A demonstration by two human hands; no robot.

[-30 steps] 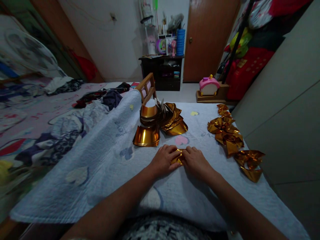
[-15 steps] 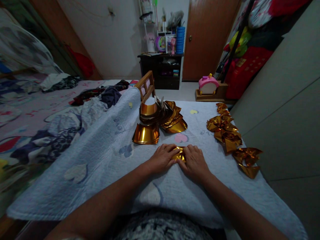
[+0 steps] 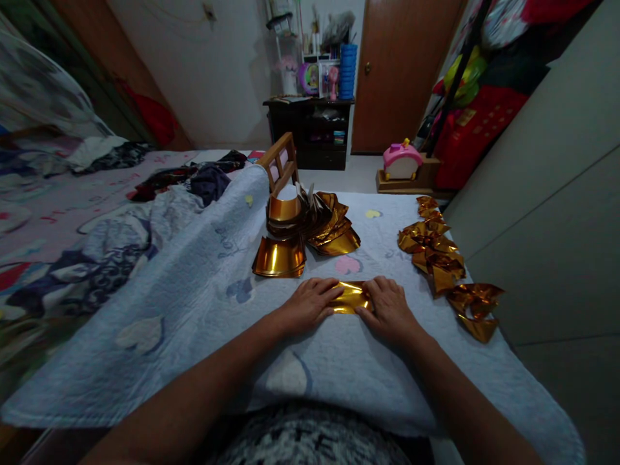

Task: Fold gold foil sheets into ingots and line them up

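A strip of shiny gold foil paper (image 3: 351,298) lies flat on the pale blue quilted cover in front of me. My left hand (image 3: 310,302) holds its left end, fingers over the top and thumb by the near edge. On the right end rests my right hand (image 3: 387,307), fingers slightly bent and thumb at the near edge. Both palms face down; the ends of the strip are hidden under them. Just beyond the left hand stands a fanned stack of curved gold foil sheets (image 3: 279,258), with more gold sheets (image 3: 334,232) beside it.
Several crumpled, folded gold foil pieces (image 3: 438,255) line the right edge of the quilted cover (image 3: 349,368). A wooden rail (image 3: 281,158) rises behind the stack. To the left is a bed with heaped clothes (image 3: 169,206); a pale cabinet (image 3: 547,226) borders the right side.
My hands have slid apart, the right one moving rightward, and more of the foil strip shows between them. The view has shifted slightly; the stacks stay in place.
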